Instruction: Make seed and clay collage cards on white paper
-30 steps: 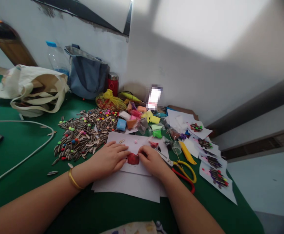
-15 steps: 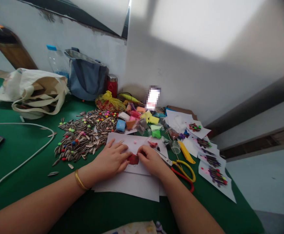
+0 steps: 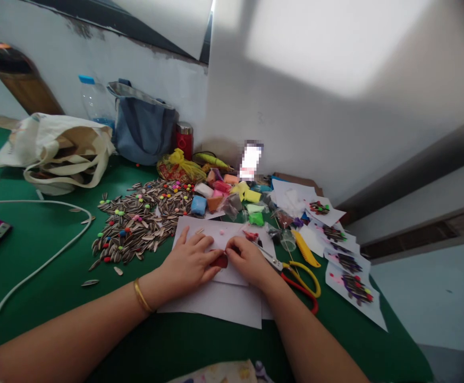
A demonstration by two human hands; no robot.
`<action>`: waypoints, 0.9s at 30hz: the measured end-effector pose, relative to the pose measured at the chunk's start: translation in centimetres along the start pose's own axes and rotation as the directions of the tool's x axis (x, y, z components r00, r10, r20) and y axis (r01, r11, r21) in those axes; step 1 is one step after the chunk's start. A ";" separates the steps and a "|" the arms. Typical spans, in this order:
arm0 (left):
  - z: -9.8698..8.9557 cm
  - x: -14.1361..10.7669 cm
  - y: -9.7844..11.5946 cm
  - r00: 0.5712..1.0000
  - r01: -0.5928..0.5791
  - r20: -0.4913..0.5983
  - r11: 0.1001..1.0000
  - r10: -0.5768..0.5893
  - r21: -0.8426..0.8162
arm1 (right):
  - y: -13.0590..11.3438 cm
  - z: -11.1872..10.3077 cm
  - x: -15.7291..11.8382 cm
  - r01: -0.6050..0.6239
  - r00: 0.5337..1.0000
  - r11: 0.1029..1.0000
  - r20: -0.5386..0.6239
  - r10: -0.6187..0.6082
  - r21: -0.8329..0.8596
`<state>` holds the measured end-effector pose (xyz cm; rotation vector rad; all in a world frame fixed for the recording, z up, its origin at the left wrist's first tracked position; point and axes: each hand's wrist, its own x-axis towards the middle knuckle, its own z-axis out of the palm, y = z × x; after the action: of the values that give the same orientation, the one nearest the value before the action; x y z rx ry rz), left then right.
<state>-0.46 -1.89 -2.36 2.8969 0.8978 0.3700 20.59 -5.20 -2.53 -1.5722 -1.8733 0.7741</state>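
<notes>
White paper sheets (image 3: 232, 306) lie on the green tabletop in front of me. On the top sheet rests a dark red-brown piece (image 3: 219, 259), flat in look, between my hands. My left hand (image 3: 192, 263) lies over the paper with its fingers spread, fingertips touching the left side of the piece. Fingers curled into a pinch, my right hand (image 3: 244, 258) is at the right edge of the same piece. A small pink ball (image 3: 221, 232) and a bit of red material (image 3: 250, 235) sit beyond my fingers. Scissors (image 3: 301, 274) with yellow and red handles lie beside my right wrist.
Striped seeds (image 3: 136, 229) with coloured bits are piled at left. Behind are clay packets (image 3: 199, 205), a blue bag (image 3: 144, 127) and a red flask (image 3: 184, 141). Right of the scissors are a yellow cutter (image 3: 305, 249) and seed-decorated cards (image 3: 355, 292). A white cable (image 3: 40, 268) crosses the left.
My left hand has shifted slightly right and its fingers cover more around the red-brown piece. My right hand stays almost in place. The whole view has moved a little.
</notes>
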 end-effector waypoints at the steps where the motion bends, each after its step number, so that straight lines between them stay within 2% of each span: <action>1: 0.0 0.0 -0.2 1.000 0.002 -0.002 1.000 -0.002 -0.020 | 0.0 0.0 0.0 -0.002 1.000 1.000 -0.002 0.002 0.000; 5: -0.1 -0.2 -1.2 0.999 -0.033 0.001 0.994 0.034 -0.100 | 0.1 0.0 0.0 -0.013 1.000 1.000 -0.005 0.013 -0.002; 9: -0.4 -0.3 -1.2 0.996 -0.088 0.012 0.995 0.089 -0.055 | 0.2 0.0 0.1 -0.015 1.000 1.000 -0.003 0.015 -0.002; 27: 0.0 -0.3 0.0 0.998 -0.068 0.002 0.997 0.068 -0.034 | 0.3 0.1 0.1 -0.034 0.999 0.998 -0.026 0.035 0.047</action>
<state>-0.65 -2.09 -2.39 2.9017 0.7863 0.3826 20.72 -5.11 -2.83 -1.5820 -1.8008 0.8014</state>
